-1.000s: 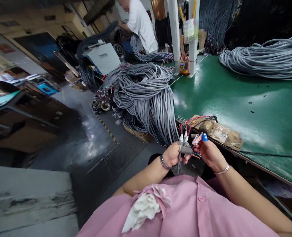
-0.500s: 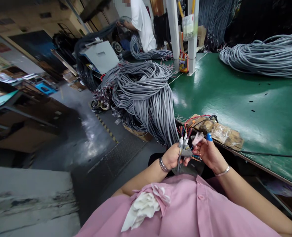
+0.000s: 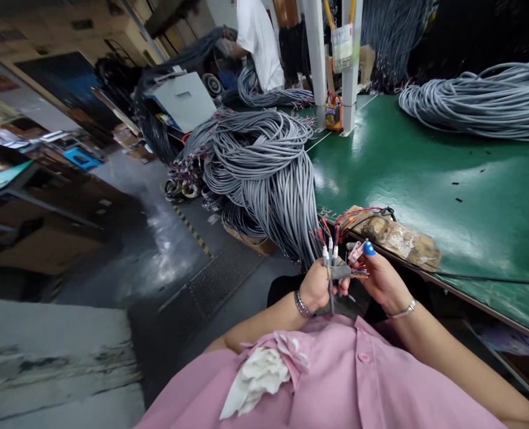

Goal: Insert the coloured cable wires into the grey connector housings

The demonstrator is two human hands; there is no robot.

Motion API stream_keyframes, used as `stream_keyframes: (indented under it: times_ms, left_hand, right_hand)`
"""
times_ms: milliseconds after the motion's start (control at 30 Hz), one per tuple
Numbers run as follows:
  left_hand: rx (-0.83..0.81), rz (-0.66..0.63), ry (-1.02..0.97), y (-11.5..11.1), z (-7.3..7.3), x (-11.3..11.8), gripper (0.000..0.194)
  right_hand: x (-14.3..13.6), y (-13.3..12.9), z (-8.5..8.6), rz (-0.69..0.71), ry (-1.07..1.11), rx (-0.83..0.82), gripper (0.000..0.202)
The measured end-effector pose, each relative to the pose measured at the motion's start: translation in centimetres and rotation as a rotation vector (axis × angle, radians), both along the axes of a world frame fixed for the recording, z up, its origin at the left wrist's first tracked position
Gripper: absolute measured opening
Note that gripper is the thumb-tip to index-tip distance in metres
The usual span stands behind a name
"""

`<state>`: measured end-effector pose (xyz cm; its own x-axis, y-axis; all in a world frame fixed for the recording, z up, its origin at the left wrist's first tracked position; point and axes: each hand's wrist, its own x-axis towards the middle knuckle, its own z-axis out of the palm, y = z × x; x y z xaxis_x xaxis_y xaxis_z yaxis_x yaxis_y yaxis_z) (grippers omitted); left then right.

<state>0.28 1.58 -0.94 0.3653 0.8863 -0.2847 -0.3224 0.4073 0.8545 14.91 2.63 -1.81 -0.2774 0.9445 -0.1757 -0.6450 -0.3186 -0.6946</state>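
Observation:
My left hand (image 3: 316,285) is closed around several grey cables (image 3: 331,262) with white collars and fanned coloured wires at their tips. One thumb of that hand is covered in grey and lies across the cables. Just to the right, my right hand (image 3: 380,276) is closed, with a blue cover on one fingertip, and pinches a small pinkish-white piece (image 3: 356,252). Coloured wire ends (image 3: 359,272) lie between the two hands. Both hands are in front of the bench edge, below a taped brown block (image 3: 398,240) with red and black wires on it.
A large heap of grey cable coils (image 3: 264,155) hangs over the end of the green bench (image 3: 425,179). Another coil (image 3: 483,107) lies at the back right. White posts (image 3: 348,83) rise from the bench. A person in white (image 3: 262,47) stands beyond.
My left hand has shifted slightly to the right and turned with the cables. My right hand has moved slightly left, and the pinkish-white piece is tilted differently. The other person's arm has moved.

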Motion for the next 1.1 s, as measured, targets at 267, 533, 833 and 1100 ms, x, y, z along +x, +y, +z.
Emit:
stream_keyframes:
  times_ms: [267,533,833,1100]
  left_hand:
    - [-0.017,-0.007,0.029,0.2,-0.2,0.4,0.022]
    - [-0.022,-0.021,0.078,0.0,-0.3,0.5,0.025]
    - [0.032,-0.001,0.101,-1.2,0.2,0.0,0.027]
    - [0.023,0.086,0.076,-2.2,0.9,0.0,0.025]
  right_hand:
    - [-0.3,-0.3,0.6,0.126,0.073,0.087,0.039]
    - [-0.5,-0.3,0.5,0.057,0.031,0.034,0.040]
    - [0.3,-0.1,-0.2,-0.049,0.065,-0.074,0.037]
    - [0.5,-0.1,-0.7,-0.130,-0.085,-0.022,0.025]
